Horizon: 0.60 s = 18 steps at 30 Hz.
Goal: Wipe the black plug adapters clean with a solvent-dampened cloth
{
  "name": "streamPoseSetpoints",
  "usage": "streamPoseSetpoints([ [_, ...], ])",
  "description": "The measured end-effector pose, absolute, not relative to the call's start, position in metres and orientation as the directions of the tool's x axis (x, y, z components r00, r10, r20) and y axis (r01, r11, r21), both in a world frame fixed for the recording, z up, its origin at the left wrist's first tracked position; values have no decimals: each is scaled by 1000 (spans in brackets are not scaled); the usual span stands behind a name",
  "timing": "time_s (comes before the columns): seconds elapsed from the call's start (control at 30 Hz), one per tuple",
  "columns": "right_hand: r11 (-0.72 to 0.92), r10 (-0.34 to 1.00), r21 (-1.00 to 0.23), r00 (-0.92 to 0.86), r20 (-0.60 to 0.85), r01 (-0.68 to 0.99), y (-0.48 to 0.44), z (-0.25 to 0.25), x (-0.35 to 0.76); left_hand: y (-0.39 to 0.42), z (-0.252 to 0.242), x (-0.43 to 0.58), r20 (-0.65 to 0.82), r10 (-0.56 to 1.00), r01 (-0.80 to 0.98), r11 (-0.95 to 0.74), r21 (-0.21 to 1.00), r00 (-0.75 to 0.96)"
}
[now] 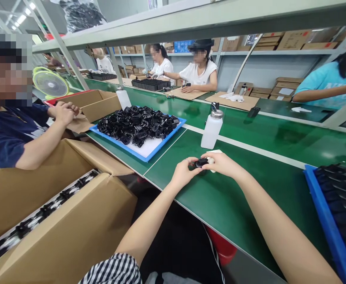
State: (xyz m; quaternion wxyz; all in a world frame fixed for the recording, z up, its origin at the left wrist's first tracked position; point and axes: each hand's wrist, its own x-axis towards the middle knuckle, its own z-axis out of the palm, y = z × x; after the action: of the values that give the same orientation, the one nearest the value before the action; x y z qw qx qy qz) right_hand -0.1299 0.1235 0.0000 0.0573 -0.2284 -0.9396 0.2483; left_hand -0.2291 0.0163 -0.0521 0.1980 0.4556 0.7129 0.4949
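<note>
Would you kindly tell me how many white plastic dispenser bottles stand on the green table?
2. One white plastic dispenser bottle stands just beyond the hands; the other bottle stands farther back left, behind the blue tray of black parts. Others may be hidden behind the shelving.

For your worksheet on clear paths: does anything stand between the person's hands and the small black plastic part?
Nothing visible: the left hand and right hand both hold the small black plastic part above the green table.
</note>
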Motion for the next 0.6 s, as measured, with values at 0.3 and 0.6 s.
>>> streamPoseSetpoints([
  [0.3,872,416,-288,-909,14,395,125,2,-127,17,-26,-237,152,941,802,165,573,-302],
  [0.6,838,452,-349,-892,11,421,121,-6,-127,18,-7,-230,19,963,919,252,302,-270],
])
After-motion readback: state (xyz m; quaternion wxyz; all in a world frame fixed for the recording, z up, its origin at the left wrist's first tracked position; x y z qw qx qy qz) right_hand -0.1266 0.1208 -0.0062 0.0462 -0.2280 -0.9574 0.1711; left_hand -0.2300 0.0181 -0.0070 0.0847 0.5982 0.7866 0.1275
